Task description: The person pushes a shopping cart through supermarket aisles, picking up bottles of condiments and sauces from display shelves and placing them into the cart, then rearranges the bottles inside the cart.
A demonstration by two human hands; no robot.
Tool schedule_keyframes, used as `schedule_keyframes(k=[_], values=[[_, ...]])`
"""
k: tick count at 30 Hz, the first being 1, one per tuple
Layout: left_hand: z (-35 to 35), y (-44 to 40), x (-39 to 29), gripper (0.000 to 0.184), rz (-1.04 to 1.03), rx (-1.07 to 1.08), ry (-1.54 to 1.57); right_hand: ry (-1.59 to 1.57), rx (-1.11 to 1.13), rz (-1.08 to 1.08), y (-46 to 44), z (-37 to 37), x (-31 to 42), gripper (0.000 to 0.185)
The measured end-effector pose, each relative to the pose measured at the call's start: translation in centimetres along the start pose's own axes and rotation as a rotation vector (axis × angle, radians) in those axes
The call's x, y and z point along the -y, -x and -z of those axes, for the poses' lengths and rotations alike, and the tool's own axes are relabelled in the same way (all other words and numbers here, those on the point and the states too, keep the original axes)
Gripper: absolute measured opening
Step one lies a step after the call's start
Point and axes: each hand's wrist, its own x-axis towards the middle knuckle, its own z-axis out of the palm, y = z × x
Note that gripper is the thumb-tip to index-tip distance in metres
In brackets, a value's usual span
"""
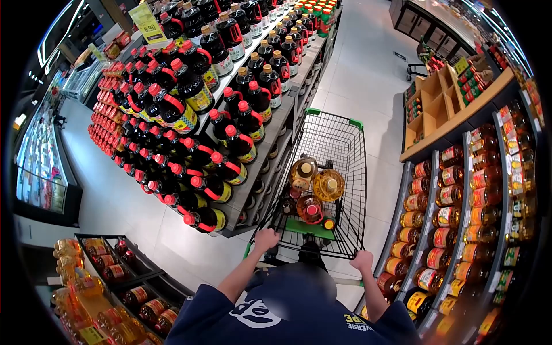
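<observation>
1. Because the left hand (pixel 266 238) and the right hand (pixel 361 260) are clenched at the near corners of the cart's wire basket, the cart (pixel 355 172) seems firmly held; the exact wrap of the fingers is hidden.
2. The cart stands right in front of the person, in the aisle between the shelf of dark bottles (pixel 231 198) and the shelf of oil bottles (pixel 443 215).
3. Its wire frame looks stiff and should carry a push without bending. The handle bar (pixel 347 282), nearer the body, looks like the better place to take hold, with the hands well apart for steering.
4. Inside, the large golden bottle (pixel 329 185), the pale-capped bottle (pixel 303 168) and the red-capped bottle (pixel 311 209) probably add weight near the handle end.
5. They look smooth, perhaps slippery; neck and body together would make a surer hold than the cap alone.
</observation>
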Motion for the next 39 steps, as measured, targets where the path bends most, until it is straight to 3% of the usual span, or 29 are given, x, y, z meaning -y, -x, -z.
schedule_keyframes(k=[5,12,23,26,27,29,31,34,39], values=[[-0.1,-3.4,-4.2,0.037,-0.034,-0.158,-0.027,0.008,-0.114,0.036,-5.3,2.7,-3.1,0.022],[2.1,-8.3,-9.8,0.04,0.06,-0.004,-0.094,-0.021,-0.148,0.008,-11.8,6.8,-6.4,0.02],[3.6,-14.6,-14.9,0.044,0.034,0.13,-0.082,-0.054,-0.156,0.005,-19.0,10.5,-10.5,0.024],[3.3,-17.1,-14.7,0.044,-0.08,0.183,-0.244,-0.076,-0.146,-0.017,-20.5,11.4,-11.1,0.025],[4.6,-16.6,-16.3,0.043,0.045,0.191,-0.093,-0.09,-0.148,-0.022,-21.0,11.6,-11.3,0.025],[4.9,-17.5,-16.6,0.04,-0.119,0.154,-0.288,-0.129,-0.176,-0.008,-21.7,12.0,-11.6,0.027],[4.8,-18.8,-17.1,0.035,-0.025,0.113,-0.19,-0.116,-0.221,0.005,-23.4,13.2,-11.6,0.023],[4.8,-21.9,-16.6,0.024,-0.341,0.13,-0.501,-0.082,-0.263,0.034,-25.3,12.8,-12.6,0.021],[6.2,-24.4,-18.1,0.035,-0.219,0.088,-0.363,-0.077,-0.238,0.018,-27.3,15.1,-12.7,0.022]])
